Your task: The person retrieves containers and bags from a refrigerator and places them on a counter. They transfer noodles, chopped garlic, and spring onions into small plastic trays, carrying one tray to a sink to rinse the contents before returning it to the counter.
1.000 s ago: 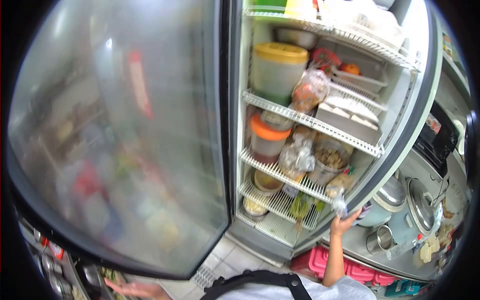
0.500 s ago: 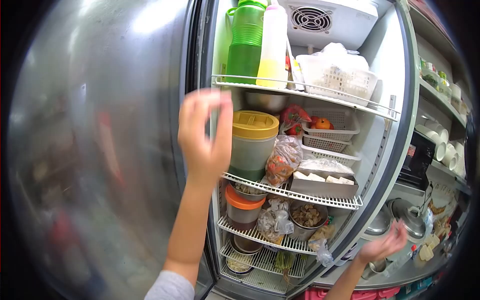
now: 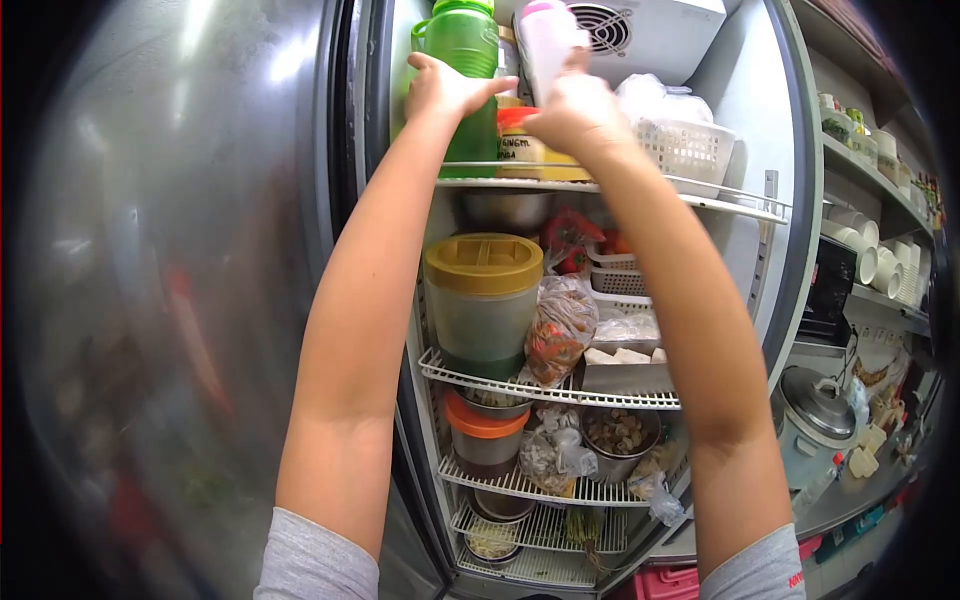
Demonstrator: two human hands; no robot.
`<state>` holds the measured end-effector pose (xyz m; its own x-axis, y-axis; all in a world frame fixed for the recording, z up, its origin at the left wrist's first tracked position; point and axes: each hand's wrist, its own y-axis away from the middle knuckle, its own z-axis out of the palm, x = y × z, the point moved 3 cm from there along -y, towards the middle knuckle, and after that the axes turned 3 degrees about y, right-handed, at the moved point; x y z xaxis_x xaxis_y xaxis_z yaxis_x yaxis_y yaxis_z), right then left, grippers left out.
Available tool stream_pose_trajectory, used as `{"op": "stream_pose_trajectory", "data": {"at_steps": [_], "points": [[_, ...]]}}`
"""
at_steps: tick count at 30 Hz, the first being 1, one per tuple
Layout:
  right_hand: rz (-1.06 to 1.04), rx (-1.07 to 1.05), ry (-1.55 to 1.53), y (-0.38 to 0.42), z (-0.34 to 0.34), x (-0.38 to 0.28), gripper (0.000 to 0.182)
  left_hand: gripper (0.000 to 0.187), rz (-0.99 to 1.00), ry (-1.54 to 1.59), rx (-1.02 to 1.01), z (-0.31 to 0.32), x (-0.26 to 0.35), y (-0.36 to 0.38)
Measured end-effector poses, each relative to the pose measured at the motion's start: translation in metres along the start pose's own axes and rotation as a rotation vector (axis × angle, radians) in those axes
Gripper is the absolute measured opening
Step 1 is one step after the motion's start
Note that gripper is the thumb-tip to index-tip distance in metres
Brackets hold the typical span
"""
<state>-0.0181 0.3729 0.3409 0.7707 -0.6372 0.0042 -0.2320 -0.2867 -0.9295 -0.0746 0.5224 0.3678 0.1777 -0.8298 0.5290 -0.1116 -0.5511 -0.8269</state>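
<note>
My right hand [image 3: 585, 115], slightly blurred, is wrapped round a white squeeze bottle [image 3: 543, 50] with a pink top. The bottle is tilted, and its lower part is hidden by the hand. Thumb and fingers spread, my left hand [image 3: 445, 92] is at the front of a tall green jug [image 3: 468, 45] with a side handle. The jug stands upright on the top fridge shelf [image 3: 475, 182]. Between my forearms shows a labelled tub [image 3: 520, 148] with an orange-red rim, on the same shelf.
A white basket [image 3: 690, 150] holding plastic bags sits right of my right hand. Below are a yellow-lidded container [image 3: 484, 310], a bag of food [image 3: 562, 330] and an orange-lidded tub [image 3: 485, 440]. The steel fridge door [image 3: 200, 300] stands at the left.
Both hands have risen to the top shelf, the right one from the lower right. The squeeze bottle is now in my right hand, lifted and tilted, uncovering the labelled tub behind.
</note>
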Motion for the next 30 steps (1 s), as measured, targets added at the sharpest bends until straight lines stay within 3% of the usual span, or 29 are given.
{"op": "stream_pose_trajectory", "data": {"at_steps": [2,3,4,5,8,9,10,12,15,16,18,20,22,24,26,28,30], "points": [[0.039,-0.071,0.018,0.0,-0.007,0.04,0.085,0.119,-0.027,-0.022,0.017,-0.001,-0.001,-0.003],[0.097,0.078,0.005,0.0,-0.006,0.065,0.085,0.119,-0.022,-0.022,0.034,-0.001,-0.001,-0.004],[0.003,-0.02,0.126,-0.001,-0.009,0.088,0.092,0.12,-0.018,-0.018,0.054,-0.003,0.0,-0.006],[0.111,-0.068,0.237,0.012,-0.032,0.09,0.098,0.117,-0.028,0.024,0.032,-0.009,0.003,-0.007],[0.264,0.036,0.198,0.022,-0.045,0.142,0.097,0.106,0.148,0.127,0.075,-0.034,0.026,-0.007],[0.262,0.038,0.201,0.023,-0.047,0.153,0.097,0.055,0.014,0.413,0.173,-0.043,0.045,0.008],[0.308,0.037,0.216,0.023,-0.048,0.163,0.099,0.055,0.013,0.417,0.177,-0.047,0.059,0.006],[0.35,0.031,0.224,0.026,-0.049,0.169,0.1,0.061,0.498,0.181,-0.162,-0.04,0.095,0.001],[0.398,0.068,0.307,0.03,-0.049,0.168,0.091,0.058,0.387,0.33,-0.186,-0.013,0.133,0.024],[0.252,0.328,0.33,0.031,-0.055,0.163,0.083,0.059,0.373,0.386,-0.193,-0.011,0.141,0.045],[-0.126,0.733,0.211,0.034,-0.066,0.148,0.061,0.061,0.1,0.461,-0.255,0.004,0.15,0.078],[-0.34,0.659,-0.102,0.031,-0.065,0.131,0.053,0.066,0.091,0.474,-0.246,0.027,0.155,0.082],[-0.233,0.431,-0.31,0.025,-0.052,0.122,0.052,0.077,0.089,0.506,-0.254,0.061,0.15,0.081],[-0.247,0.522,-0.119,0.023,-0.04,0.116,0.051,0.089,0.089,0.54,-0.269,0.072,0.146,0.081],[-0.232,0.508,-0.04,0.029,-0.041,0.111,0.051,0.078,0.301,0.102,-0.056,0.062,0.141,0.076],[-0.212,0.487,0.039,0.037,-0.041,0.101,0.052,0.077,0.429,-0.233,-0.022,0.04,0.123,0.071],[-0.143,0.411,0.182,0.038,-0.038,0.095,0.057,0.075,0.25,-0.274,-0.079,0.04,0.092,0.062]]}}
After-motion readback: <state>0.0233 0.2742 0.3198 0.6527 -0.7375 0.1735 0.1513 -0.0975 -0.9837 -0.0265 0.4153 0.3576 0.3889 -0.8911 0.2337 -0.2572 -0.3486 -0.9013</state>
